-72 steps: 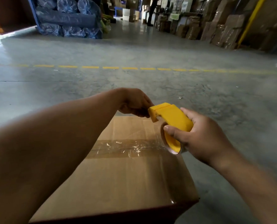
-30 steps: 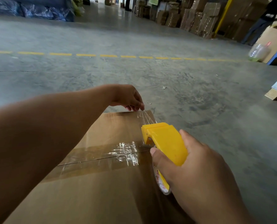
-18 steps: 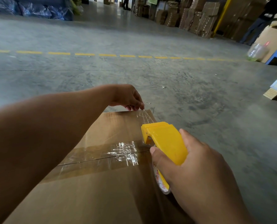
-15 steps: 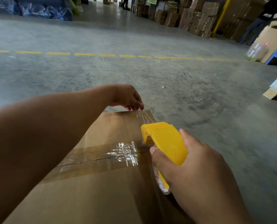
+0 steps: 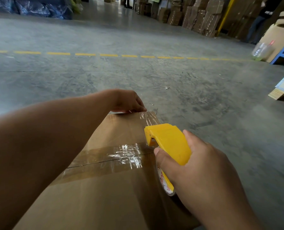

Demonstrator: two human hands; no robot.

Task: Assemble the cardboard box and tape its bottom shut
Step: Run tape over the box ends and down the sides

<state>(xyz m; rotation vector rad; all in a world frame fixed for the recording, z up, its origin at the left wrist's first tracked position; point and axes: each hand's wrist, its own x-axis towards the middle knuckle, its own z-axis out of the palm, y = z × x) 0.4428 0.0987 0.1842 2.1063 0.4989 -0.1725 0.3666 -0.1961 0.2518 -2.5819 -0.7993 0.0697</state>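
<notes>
Here one cardboard box (image 5: 104, 188) lies on the concrete floor (image 5: 204, 105), filling the frame from the 6 o'clock edge up to the centre. Its upward face carries two runs of clear tape: one strip (image 5: 114, 156) laid crosswise along the flap seam, wrinkled and glinting near the middle, and a second run (image 5: 147, 117) reaching toward the far edge at 12 o'clock from the box's centre. There is one yellow tape dispenser (image 5: 169, 143), its nose resting on the box at the right end of the seam, at about 3 o'clock on the box face. The right hand (image 5: 201, 171) grips it, fingers curled round the body and the thumb along its left side; one tape roll (image 5: 167, 185) shows under that hand. The left hand (image 5: 128, 102) rests at the far edge of the box, its fingers bent down over the edge onto the tape end; how firmly they hold cannot be told.

The box's right edge runs just under the dispenser. Beyond the far edge the floor lies open up to one dashed yellow line (image 5: 104, 55). At 1 o'clock stand stacks of flattened cartons (image 5: 196, 15), at 2 o'clock one clear plastic bottle (image 5: 262, 51) beside a blue frame (image 5: 283, 50), and at 3 o'clock one pallet corner (image 5: 282, 92).
</notes>
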